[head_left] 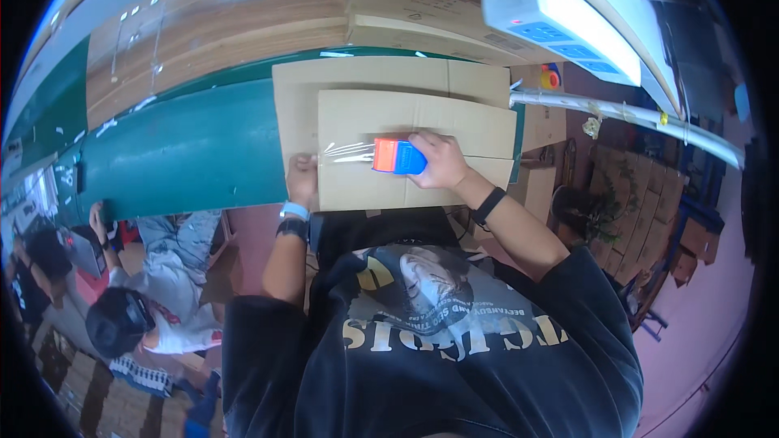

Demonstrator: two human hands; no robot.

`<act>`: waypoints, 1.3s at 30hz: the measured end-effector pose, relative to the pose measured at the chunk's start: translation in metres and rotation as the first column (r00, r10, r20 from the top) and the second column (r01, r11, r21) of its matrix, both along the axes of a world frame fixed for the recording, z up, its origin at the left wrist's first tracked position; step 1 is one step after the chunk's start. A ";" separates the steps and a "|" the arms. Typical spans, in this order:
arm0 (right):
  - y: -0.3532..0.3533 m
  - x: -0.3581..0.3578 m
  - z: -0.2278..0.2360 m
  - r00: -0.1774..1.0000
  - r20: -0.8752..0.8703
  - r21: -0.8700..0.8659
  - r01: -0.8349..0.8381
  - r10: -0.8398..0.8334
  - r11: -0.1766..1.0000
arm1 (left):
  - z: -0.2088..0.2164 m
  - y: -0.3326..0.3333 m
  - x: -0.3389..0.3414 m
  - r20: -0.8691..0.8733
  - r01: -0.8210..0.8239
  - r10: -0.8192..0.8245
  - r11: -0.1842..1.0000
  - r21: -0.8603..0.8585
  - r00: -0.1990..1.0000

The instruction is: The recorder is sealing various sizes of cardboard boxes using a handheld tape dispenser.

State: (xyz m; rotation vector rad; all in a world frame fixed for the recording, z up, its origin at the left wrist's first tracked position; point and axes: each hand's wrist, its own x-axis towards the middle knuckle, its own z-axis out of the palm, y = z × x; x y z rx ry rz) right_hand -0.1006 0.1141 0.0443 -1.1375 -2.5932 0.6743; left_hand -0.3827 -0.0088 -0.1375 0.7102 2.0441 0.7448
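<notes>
A brown cardboard box [471, 130] lies in front of me on the green table, with a further cardboard panel [365, 73] showing beyond its far and left edges. My right hand [442, 161] grips a blue and orange tape dispenser [403, 157] over the middle of the box. Clear shiny tape [349, 154] stretches left from the dispenser along the box top. At the box's left edge is my left hand [303, 178], its fingers curled in against the cardboard; whether anything is between them is hidden.
The green table [187, 150] extends to the left. Large cartons [430, 8] stand behind the box. A white power strip [560, 24] hangs at the upper right above a pale pipe [625, 109]. Another person in a dark cap [118, 320] sits at the lower left.
</notes>
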 end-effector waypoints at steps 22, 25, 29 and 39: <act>0.005 0.305 0.037 0.988 0.045 -0.137 -0.138 0.145 0.981 | 0.177 0.077 0.201 -0.636 0.918 -0.743 0.374 -0.133 0.211; 0.007 0.392 0.036 0.982 0.187 -0.169 0.010 0.022 0.986 | 0.187 0.089 0.307 -0.622 0.966 -0.770 0.245 -0.084 0.141; 0.006 0.377 0.001 0.971 0.234 -0.055 -0.032 0.044 0.998 | 0.180 0.100 0.339 -0.640 0.969 -0.768 0.169 -0.182 0.014; -0.014 0.316 0.007 0.954 0.294 -0.031 0.075 -0.063 0.997 | 0.176 0.143 0.396 -0.604 0.815 -0.599 -0.557 -0.157 -0.526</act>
